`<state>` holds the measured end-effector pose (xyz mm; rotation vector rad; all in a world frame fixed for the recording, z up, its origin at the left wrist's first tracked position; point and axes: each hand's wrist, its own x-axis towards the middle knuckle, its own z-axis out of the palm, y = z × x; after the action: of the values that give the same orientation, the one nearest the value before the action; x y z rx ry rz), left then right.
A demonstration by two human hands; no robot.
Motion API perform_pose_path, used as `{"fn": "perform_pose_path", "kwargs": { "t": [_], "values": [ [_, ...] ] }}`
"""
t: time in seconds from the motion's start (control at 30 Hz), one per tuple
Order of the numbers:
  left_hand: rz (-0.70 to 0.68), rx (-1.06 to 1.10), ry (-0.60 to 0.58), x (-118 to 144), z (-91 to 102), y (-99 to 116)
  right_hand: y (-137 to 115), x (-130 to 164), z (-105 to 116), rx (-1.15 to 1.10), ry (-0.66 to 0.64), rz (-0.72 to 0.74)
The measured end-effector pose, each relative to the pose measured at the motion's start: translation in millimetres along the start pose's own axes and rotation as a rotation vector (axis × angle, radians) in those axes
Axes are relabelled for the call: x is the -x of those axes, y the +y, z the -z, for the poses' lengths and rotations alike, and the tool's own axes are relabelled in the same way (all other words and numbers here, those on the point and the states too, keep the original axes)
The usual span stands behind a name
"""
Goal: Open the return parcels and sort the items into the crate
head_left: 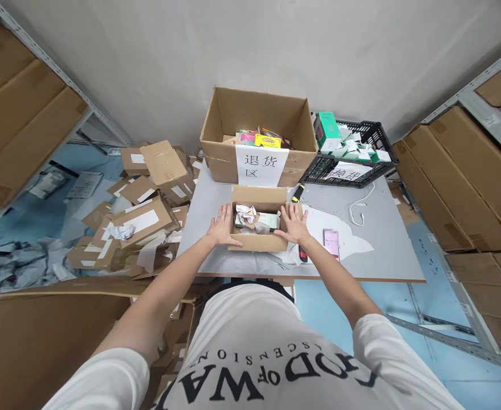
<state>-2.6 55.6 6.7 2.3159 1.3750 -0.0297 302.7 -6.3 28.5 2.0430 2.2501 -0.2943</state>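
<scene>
A small open cardboard box lies on the grey table in front of me, its flaps folded outward. Inside it are crumpled paper and a pale green and white carton, partly covered by the paper. Against the box's left side rests my left hand, fingers spread. My right hand lies spread over the right flap and rim. Just beyond that hand is a yellow and black utility knife. A red and black tool lies nearer to me, partly hidden by my right forearm.
Behind stand a large labelled carton with colourful packs and a black crate of green and white boxes. A phone and white cable lie right. Discarded cartons pile up left; shelves of boxes flank both sides.
</scene>
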Motion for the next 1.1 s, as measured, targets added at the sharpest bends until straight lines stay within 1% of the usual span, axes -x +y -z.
{"fn": "perform_pose_path", "kwargs": {
  "t": [0.03, 0.1, 0.17, 0.2, 0.23, 0.27, 0.33, 0.4, 0.47, 0.53, 0.67, 0.77, 0.83, 0.9, 0.97, 1.03, 1.1],
  "values": [
    [0.006, -0.009, -0.009, 0.5, 0.9, 0.6, -6.9, -4.3, 5.3, 0.038, 0.038, 0.039],
    [0.025, -0.024, -0.035, 1.5, 2.3, 1.9, -22.2, -16.4, 12.3, 0.072, 0.044, 0.217],
    [0.049, -0.033, -0.063, 2.1, 3.4, 3.1, -38.3, -31.9, 14.2, 0.092, -0.024, 0.442],
    [0.059, -0.035, -0.075, 2.2, 4.0, 3.7, -46.0, -40.4, 13.3, 0.109, -0.061, 0.529],
    [0.067, -0.035, -0.084, 2.1, 4.7, 4.2, -53.2, -49.0, 11.4, 0.133, -0.090, 0.584],
    [0.072, -0.034, -0.091, 2.0, 5.5, 4.7, -59.7, -57.2, 8.6, 0.163, -0.112, 0.606],
    [0.086, -0.031, -0.099, 1.2, 7.2, 5.9, -70.2, -72.0, 1.1, 0.223, -0.154, 0.598],
    [0.112, -0.022, -0.105, 0.0, 8.7, 7.4, -76.9, -83.3, -7.8, 0.266, -0.202, 0.559],
    [0.140, -0.008, -0.112, -1.2, 9.6, 9.3, -80.0, -90.6, -16.6, 0.279, -0.238, 0.530],
    [0.161, 0.001, -0.121, -2.0, 9.6, 11.2, -80.1, -94.3, -23.7, 0.281, -0.257, 0.531],
    [0.191, 0.008, -0.131, -1.5, 8.7, 13.3, -75.6, -95.5, -30.3, 0.290, -0.218, 0.605],
    [0.196, 0.012, -0.136, -0.2, 8.9, 13.3, -72.6, -95.8, -29.3, 0.268, -0.183, 0.681],
    [0.199, 0.011, -0.137, 0.2, 9.4, 13.2, -72.2, -96.5, -26.4, 0.237, -0.191, 0.694],
    [0.206, 0.012, -0.135, 0.1, 9.8, 13.4, -72.7, -96.8, -21.6, 0.176, -0.215, 0.628],
    [0.211, 0.014, -0.130, -0.3, 10.4, 14.0, -72.4, -95.8, -15.4, 0.066, -0.234, 0.507],
    [0.218, 0.017, -0.129, -1.2, 12.0, 14.7, -70.0, -92.6, -8.6, -0.106, -0.226, 0.384],
    [0.229, 0.035, -0.125, -2.4, 14.7, 15.9, -65.6, -87.4, -2.8, -0.333, -0.165, 0.254]
  ]
}}
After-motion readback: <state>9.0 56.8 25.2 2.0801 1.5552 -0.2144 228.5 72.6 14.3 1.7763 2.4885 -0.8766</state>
